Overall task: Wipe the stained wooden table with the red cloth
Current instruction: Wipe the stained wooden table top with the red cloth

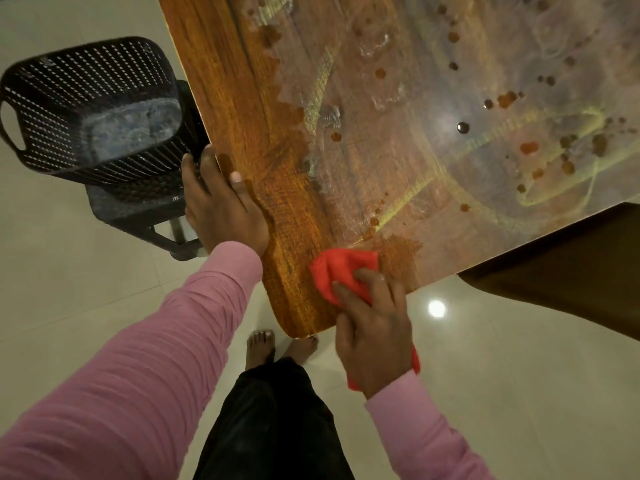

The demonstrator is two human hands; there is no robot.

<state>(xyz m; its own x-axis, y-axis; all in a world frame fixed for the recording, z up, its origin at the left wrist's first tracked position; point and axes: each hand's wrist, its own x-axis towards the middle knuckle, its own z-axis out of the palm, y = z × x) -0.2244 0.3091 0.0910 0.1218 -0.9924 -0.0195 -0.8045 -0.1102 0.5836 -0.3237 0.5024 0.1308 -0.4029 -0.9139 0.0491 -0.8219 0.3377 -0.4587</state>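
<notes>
The wooden table (242,98) fills the upper middle and right of the head view. Its left strip looks clean and orange-brown. The rest carries a dull smeared film with brown drops (505,100) and yellowish streaks. My right hand (375,330) presses the bunched red cloth (341,270) onto the table near its front corner, fingers curled over the cloth. A tail of cloth hangs below my wrist. My left hand (221,202) grips the table's left edge, thumb on top and fingers under the edge.
A black perforated plastic chair (90,109) stands against the table's left side. Pale glossy floor tiles (519,375) lie below with a lamp reflection. My bare feet (277,344) stand at the table's front corner. A dark brown panel (571,271) sits under the table at right.
</notes>
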